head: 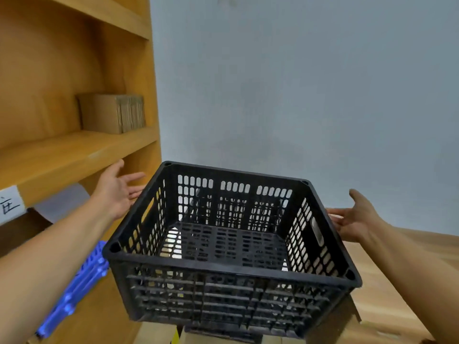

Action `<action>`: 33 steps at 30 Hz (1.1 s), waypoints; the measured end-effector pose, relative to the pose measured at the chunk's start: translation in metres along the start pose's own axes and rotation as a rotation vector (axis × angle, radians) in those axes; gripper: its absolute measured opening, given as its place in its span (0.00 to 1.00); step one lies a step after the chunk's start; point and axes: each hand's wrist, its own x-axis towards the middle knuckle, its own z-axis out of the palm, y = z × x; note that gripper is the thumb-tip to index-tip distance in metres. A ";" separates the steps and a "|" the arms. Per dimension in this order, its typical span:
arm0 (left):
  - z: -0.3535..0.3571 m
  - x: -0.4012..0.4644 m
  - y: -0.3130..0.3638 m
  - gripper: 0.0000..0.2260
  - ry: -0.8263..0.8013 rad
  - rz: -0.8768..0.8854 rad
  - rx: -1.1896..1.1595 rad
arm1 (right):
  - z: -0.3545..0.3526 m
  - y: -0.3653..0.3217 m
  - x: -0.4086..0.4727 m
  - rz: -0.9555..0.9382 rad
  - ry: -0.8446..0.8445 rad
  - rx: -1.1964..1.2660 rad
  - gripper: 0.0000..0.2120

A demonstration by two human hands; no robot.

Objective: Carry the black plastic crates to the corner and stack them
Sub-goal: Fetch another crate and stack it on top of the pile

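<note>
Where the wooden shelving unit (74, 150) fills the left side, a bundle of flattened cardboard (111, 112) stands on a middle shelf and a white label with a handwritten character (10, 203) is stuck to the shelf edge lower down. Below that, a blue plastic crate (74, 291) leans near the foot of the shelving. The left hand (116, 192) is spread open, palm facing right, fingers just beside the left wall of the black plastic crate (231, 247); whether they touch it cannot be told. The crate sits in the middle of the view, upright and empty, its perforated walls and slotted floor fully visible, with the pale wall (298, 83) of the corner behind it. Beneath its base the rim of another dark crate (223, 335) shows, resting among cardboard boxes (330, 326). On the far side, the right hand (355, 217) is likewise open, fingers extended toward the crate's right wall near its handle slot, gripping nothing.
</note>
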 end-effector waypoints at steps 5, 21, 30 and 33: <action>0.018 0.042 0.008 0.30 0.020 -0.004 -0.044 | 0.021 -0.029 0.037 -0.006 0.002 -0.022 0.37; 0.056 0.256 0.041 0.37 -0.072 -0.060 -0.075 | 0.101 -0.097 0.185 -0.128 0.125 -0.060 0.38; 0.080 0.347 0.055 0.35 -0.140 -0.049 -0.025 | 0.124 -0.120 0.252 -0.221 0.186 -0.049 0.32; 0.090 0.363 0.055 0.34 -0.145 -0.058 0.003 | 0.129 -0.129 0.265 -0.239 0.214 -0.068 0.30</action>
